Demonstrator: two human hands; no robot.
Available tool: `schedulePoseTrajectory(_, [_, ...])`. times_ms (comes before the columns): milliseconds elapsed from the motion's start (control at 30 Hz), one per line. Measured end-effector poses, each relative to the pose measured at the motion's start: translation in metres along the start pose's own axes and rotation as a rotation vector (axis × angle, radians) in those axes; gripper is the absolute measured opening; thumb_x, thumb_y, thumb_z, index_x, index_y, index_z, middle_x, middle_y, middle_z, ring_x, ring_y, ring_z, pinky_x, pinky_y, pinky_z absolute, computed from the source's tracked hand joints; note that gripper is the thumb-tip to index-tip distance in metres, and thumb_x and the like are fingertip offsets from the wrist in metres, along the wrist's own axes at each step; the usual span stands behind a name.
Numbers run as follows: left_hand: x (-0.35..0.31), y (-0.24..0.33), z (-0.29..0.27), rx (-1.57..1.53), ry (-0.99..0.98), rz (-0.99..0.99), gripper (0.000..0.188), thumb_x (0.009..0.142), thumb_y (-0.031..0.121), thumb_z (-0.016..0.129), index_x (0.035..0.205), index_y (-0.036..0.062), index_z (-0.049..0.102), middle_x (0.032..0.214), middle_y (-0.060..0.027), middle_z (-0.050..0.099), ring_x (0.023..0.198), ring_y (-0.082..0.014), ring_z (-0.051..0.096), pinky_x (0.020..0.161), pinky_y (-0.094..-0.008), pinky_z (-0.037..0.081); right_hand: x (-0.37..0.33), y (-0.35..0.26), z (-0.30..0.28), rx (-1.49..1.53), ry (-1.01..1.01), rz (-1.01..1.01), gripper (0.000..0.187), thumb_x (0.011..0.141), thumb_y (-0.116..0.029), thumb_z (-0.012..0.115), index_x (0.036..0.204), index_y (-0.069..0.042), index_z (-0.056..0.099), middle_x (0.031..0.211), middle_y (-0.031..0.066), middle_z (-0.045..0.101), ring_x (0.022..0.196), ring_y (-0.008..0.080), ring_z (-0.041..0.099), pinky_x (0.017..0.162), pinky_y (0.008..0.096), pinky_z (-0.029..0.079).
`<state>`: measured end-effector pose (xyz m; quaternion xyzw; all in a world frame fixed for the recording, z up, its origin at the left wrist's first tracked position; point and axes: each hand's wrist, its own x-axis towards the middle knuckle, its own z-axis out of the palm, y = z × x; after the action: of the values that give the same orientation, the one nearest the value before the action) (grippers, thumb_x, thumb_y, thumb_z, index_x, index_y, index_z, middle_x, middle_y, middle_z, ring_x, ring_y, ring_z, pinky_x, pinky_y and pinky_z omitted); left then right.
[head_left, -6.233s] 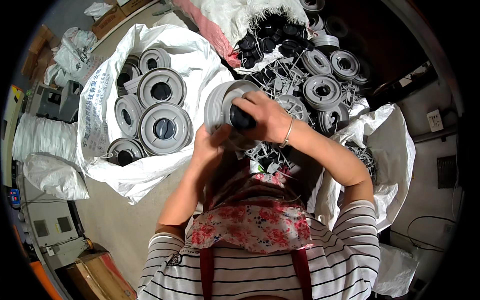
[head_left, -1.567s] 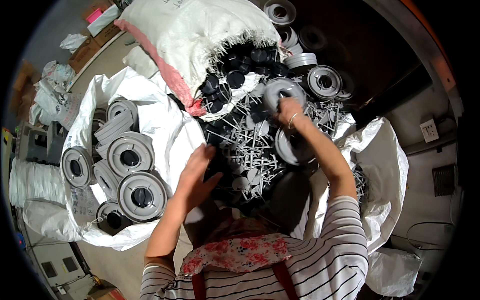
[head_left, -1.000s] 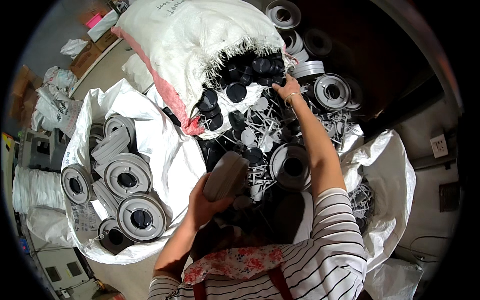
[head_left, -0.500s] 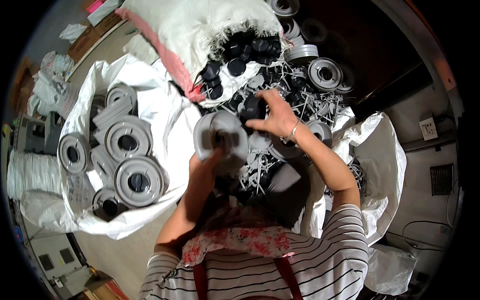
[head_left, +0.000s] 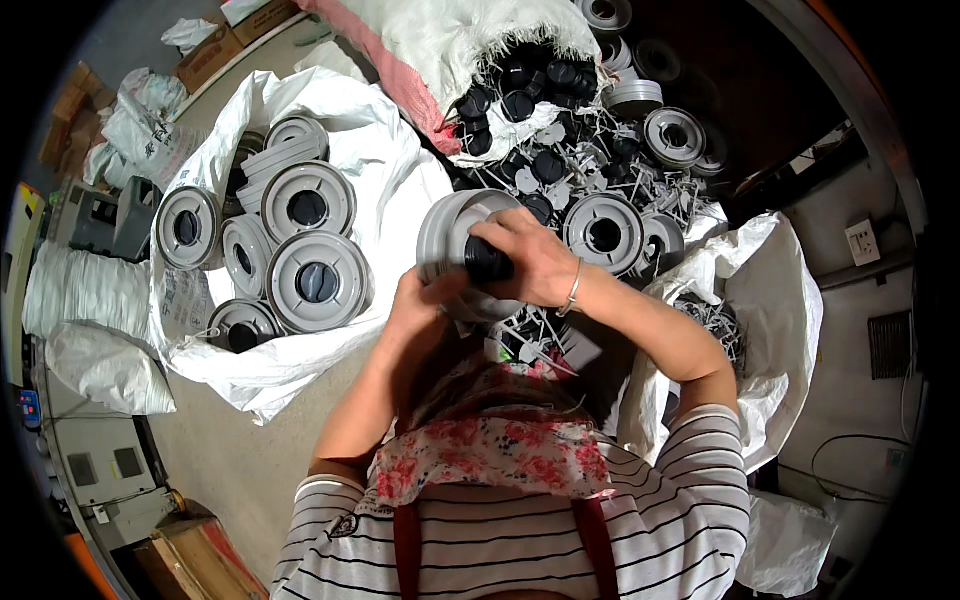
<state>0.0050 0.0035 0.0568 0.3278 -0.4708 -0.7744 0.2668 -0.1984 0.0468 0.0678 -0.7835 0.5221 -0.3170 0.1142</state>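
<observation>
My left hand point(head_left: 428, 295) grips a round grey plastic flange point(head_left: 440, 232) by its lower left side, tilted in front of my apron. With curled fingers my right hand point(head_left: 535, 258) holds a black round cap point(head_left: 488, 260) against the middle of that flange. Whether the cap sits inside the hole is hidden by the fingers. Just right of the right hand lies another grey flange point(head_left: 604, 232) with a dark centre. Behind both hands spreads a heap of thin grey plastic sprues point(head_left: 640, 185), mixed with black caps.
On the left, a white woven sack point(head_left: 390, 190) holds several grey flanges with black centres point(head_left: 318, 282). A tipped sack point(head_left: 470, 30) spills black caps point(head_left: 518, 105) at the back. Another white sack point(head_left: 785, 300) containing sprues stands right. More flanges point(head_left: 674, 137) lie back right.
My right hand has brought the black cap leftward and down from the heap to the grey flange in my left hand. The whole view has shifted slightly.
</observation>
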Motion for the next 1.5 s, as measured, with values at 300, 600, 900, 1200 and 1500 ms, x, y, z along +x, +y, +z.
schedulePoseTrajectory(300, [-0.025, 0.01, 0.024, -0.145, 0.096, -0.129, 0.022, 0.084, 0.017, 0.064, 0.094, -0.0022, 0.064, 0.081, -0.0055, 0.064, 0.07, -0.013, 0.059, 0.06, -0.0263, 0.047, -0.015, -0.02, -0.002, -0.086, 0.009, -0.03, 0.058, 0.075, -0.037, 0.074, 0.114, 0.0, 0.052, 0.1, 0.0195, 0.054, 0.094, 0.0314, 0.056, 0.075, 0.0366, 0.053])
schedulePoseTrajectory(600, [-0.034, -0.007, 0.022, -0.068, 0.203, 0.138, 0.025, 0.077, 0.005, 0.07, 0.098, -0.003, 0.059, 0.087, -0.0085, 0.064, 0.069, -0.0147, 0.06, 0.061, -0.0275, 0.05, -0.008, -0.018, 0.011, 0.385, -0.098, 0.351, 0.063, 0.077, -0.045, 0.068, 0.11, 0.007, 0.051, 0.083, 0.0265, 0.063, 0.076, 0.037, 0.065, 0.071, 0.0393, 0.054])
schedulePoseTrajectory(900, [-0.012, 0.113, -0.066, 1.135, 0.81, 0.994, 0.084, 0.075, 0.022, 0.075, 0.14, -0.0041, 0.028, 0.139, -0.023, 0.038, 0.128, -0.0297, 0.037, 0.108, -0.0351, 0.026, -0.034, 0.084, -0.017, -0.529, 0.009, 0.768, 0.072, 0.071, -0.041, 0.073, 0.12, 0.003, 0.046, 0.118, 0.0249, 0.053, 0.108, 0.0346, 0.053, 0.093, 0.0406, 0.043])
schedulePoseTrajectory(1200, [0.01, 0.005, 0.008, 1.393, -0.251, 0.728, 0.074, 0.065, 0.019, 0.076, 0.132, 0.008, 0.047, 0.14, -0.0186, 0.041, 0.137, -0.0343, 0.027, 0.11, -0.0466, 0.023, -0.04, 0.111, -0.053, -0.339, -0.266, 0.929, 0.053, 0.064, -0.037, 0.073, 0.096, 0.004, 0.064, 0.096, 0.0243, 0.065, 0.092, 0.0376, 0.063, 0.084, 0.0391, 0.05])
schedulePoseTrajectory(1500, [0.024, -0.019, 0.011, 0.746, -0.105, 0.076, 0.043, 0.073, 0.013, 0.071, 0.112, 0.0017, 0.057, 0.101, -0.012, 0.062, 0.092, -0.021, 0.059, 0.082, -0.0337, 0.047, -0.002, 0.162, 0.033, -0.315, -0.206, 0.637, 0.074, 0.069, -0.036, 0.076, 0.128, -0.005, 0.044, 0.125, 0.0187, 0.049, 0.119, 0.0338, 0.046, 0.096, 0.0404, 0.043])
